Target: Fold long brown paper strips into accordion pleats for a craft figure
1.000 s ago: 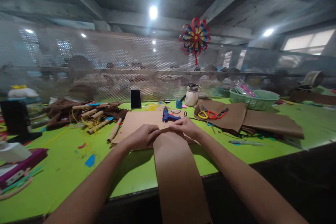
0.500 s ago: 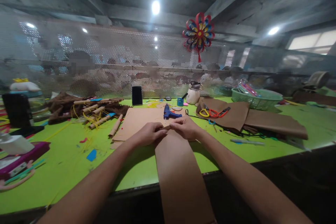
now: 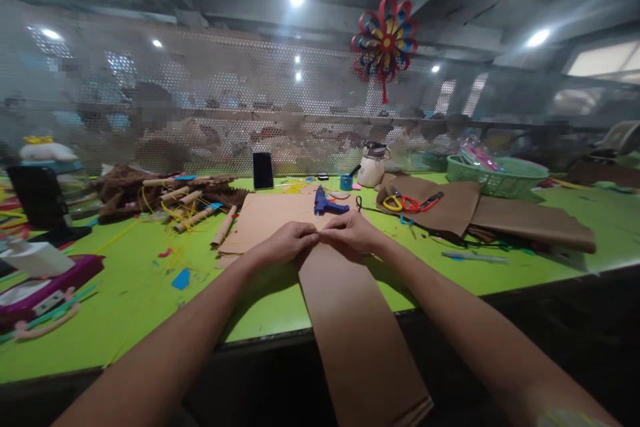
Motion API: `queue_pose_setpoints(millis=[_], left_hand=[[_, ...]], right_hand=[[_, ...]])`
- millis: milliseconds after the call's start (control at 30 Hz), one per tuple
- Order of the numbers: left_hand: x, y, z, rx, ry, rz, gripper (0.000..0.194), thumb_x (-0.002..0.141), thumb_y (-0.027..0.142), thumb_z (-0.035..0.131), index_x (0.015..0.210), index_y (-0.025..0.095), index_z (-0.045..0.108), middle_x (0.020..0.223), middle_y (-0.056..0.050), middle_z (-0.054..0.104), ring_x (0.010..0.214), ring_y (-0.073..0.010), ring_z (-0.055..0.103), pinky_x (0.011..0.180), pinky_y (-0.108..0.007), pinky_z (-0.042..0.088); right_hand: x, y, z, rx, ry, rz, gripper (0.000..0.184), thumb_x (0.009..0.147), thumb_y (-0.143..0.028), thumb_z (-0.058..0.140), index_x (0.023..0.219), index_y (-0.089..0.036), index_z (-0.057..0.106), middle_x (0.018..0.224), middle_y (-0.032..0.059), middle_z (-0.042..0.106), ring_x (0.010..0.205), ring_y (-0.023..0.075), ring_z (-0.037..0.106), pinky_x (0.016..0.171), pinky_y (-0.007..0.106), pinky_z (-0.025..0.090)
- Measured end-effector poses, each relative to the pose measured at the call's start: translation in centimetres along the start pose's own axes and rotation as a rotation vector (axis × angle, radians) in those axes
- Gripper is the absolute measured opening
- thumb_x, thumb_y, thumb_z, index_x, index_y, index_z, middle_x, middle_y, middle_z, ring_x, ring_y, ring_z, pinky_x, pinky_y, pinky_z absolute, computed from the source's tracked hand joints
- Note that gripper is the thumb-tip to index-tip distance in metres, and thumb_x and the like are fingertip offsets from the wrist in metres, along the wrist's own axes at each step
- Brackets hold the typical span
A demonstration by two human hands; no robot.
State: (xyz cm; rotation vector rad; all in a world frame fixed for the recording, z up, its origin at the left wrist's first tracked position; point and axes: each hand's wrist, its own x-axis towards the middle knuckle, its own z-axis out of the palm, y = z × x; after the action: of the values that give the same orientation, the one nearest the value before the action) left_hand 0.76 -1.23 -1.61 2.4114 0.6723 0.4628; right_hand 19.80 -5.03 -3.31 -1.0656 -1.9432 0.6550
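Note:
A long folded strip of brown paper (image 3: 350, 320) runs from the tabletop over the front edge toward me, its near end hanging past the table. My left hand (image 3: 287, 241) pinches the strip's far end from the left. Close against it, my right hand (image 3: 353, 232) pinches the same end from the right, the fingertips of both nearly meeting. Just beyond my fingers, a blue glue gun (image 3: 330, 203) lies on flat sheets of brown paper (image 3: 270, 210). What the fingertips cover at the fold is hidden.
Scissors (image 3: 410, 203) rest on dark brown paper (image 3: 450, 213) at right, before a green basket (image 3: 500, 175). Paper rolls with yellow strands (image 3: 185, 203) are heaped at left. A phone (image 3: 263, 170) and a white jug (image 3: 373, 167) stand at the back; a purple power strip (image 3: 55, 290) lies at near left.
The view has tilted slightly downward. Both hands remain at the strip's far end, with the fingertips closer together. More of the strip's near end now shows, swung a little to the right.

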Motion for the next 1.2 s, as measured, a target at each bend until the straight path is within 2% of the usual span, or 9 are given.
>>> queue_pose_setpoints(millis=[167,367,533,800,1000,1067,1200], left_hand=[[-0.2,-0.3,-0.3,0.062,0.031,-0.026,0.04,0.081,0.048,0.038,0.065,0.015,0.051,0.054,0.002,0.049,0.051,-0.0101,0.042,0.052,-0.021,0.032],[-0.8,0.3,-0.6,0.033,0.001,-0.067,0.043,0.083,0.052,0.033,0.067,0.016,0.05,0.045,0.003,0.048,0.044,-0.0104,0.042,0.048,-0.022,0.032],[-0.8,0.7,-1.3,0.038,0.028,-0.02,0.038,0.083,0.047,0.037,0.065,0.016,0.048,0.051,0.003,0.047,0.047,-0.0095,0.042,0.047,-0.021,0.03],[-0.8,-0.6,-2.2,-0.119,-0.092,-0.101,0.035,0.082,0.047,0.039,0.068,0.016,0.047,0.054,0.002,0.051,0.048,-0.0113,0.052,0.049,-0.022,0.038],[-1.1,-0.9,-2.7,-0.039,-0.016,-0.139,0.035,0.08,0.046,0.042,0.065,0.016,0.049,0.054,0.0,0.056,0.047,-0.0106,0.049,0.048,-0.021,0.037],[-1.2,-0.7,-2.5,-0.092,-0.022,-0.152,0.035,0.08,0.047,0.042,0.064,0.016,0.049,0.053,0.0,0.055,0.048,-0.0109,0.049,0.05,-0.022,0.037],[-1.5,-0.7,-1.8,-0.34,-0.051,-0.191,0.033,0.08,0.047,0.042,0.066,0.017,0.046,0.052,0.002,0.051,0.048,-0.0105,0.047,0.052,-0.023,0.04]], right_hand=[[-0.1,0.4,0.2,0.134,0.067,0.078,0.033,0.068,-0.041,0.062,0.069,-0.009,0.069,0.058,0.0028,0.057,0.055,0.0101,0.047,0.051,0.022,0.035],[-0.2,0.0,0.1,0.392,0.151,0.201,0.035,0.056,-0.043,0.071,0.064,-0.009,0.067,0.056,0.0023,0.055,0.053,0.0096,0.045,0.05,0.023,0.035],[-0.2,-0.4,-1.3,0.305,0.223,0.2,0.034,0.056,-0.044,0.069,0.064,-0.01,0.068,0.057,0.0021,0.058,0.054,0.0096,0.045,0.054,0.024,0.036],[0.2,-0.3,-2.1,0.242,0.224,0.14,0.038,0.063,-0.048,0.063,0.066,-0.01,0.065,0.055,0.0002,0.051,0.053,0.0093,0.041,0.053,0.023,0.032],[0.2,0.6,-2.1,0.25,0.188,0.134,0.037,0.068,-0.048,0.058,0.062,-0.011,0.06,0.055,-0.0016,0.048,0.053,0.0082,0.04,0.054,0.022,0.032],[0.1,0.6,-1.9,0.278,0.18,0.155,0.035,0.068,-0.046,0.06,0.062,-0.011,0.059,0.055,-0.0023,0.048,0.052,0.0076,0.039,0.054,0.022,0.032],[-0.2,0.2,-1.6,0.363,0.167,0.241,0.034,0.061,-0.044,0.067,0.065,-0.011,0.061,0.058,-0.0012,0.052,0.053,0.0079,0.043,0.053,0.022,0.033]])
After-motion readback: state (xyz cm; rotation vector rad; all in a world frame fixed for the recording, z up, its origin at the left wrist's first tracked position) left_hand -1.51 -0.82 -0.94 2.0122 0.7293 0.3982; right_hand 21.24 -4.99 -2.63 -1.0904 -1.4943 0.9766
